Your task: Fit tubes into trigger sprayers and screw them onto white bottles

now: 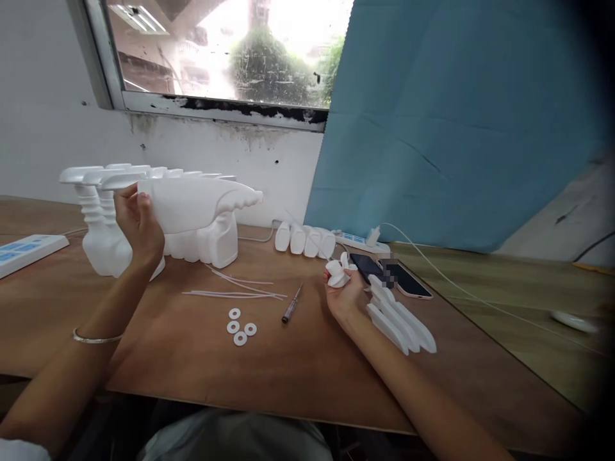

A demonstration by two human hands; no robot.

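My left hand (pixel 139 224) is closed on the base end of a white plastic spray bottle (pixel 187 202), held sideways above the table with its ribbed neck to the right. My right hand (pixel 344 298) grips a small white plastic spray pump head (pixel 338 274), partly hidden by the fingers. Behind the left hand, several white spray bottles (pixel 225 240) stand in a row. Between the hands lie several thin white tubes (pixel 230 294), a screwdriver (pixel 292 304) and several flat white washers (pixel 233 327). Curved white plastic pieces (pixel 401 323) lie beside my right forearm.
White plastic pieces (pixel 298 241) line the back of the table near a power strip (pixel 360 241) with a plugged-in charger. Phones (pixel 408 282) lie at right, with a white cable (pixel 446 278) trailing past. Another power strip (pixel 31 250) sits at left. A blue curtain (pixel 432 115) hangs behind.
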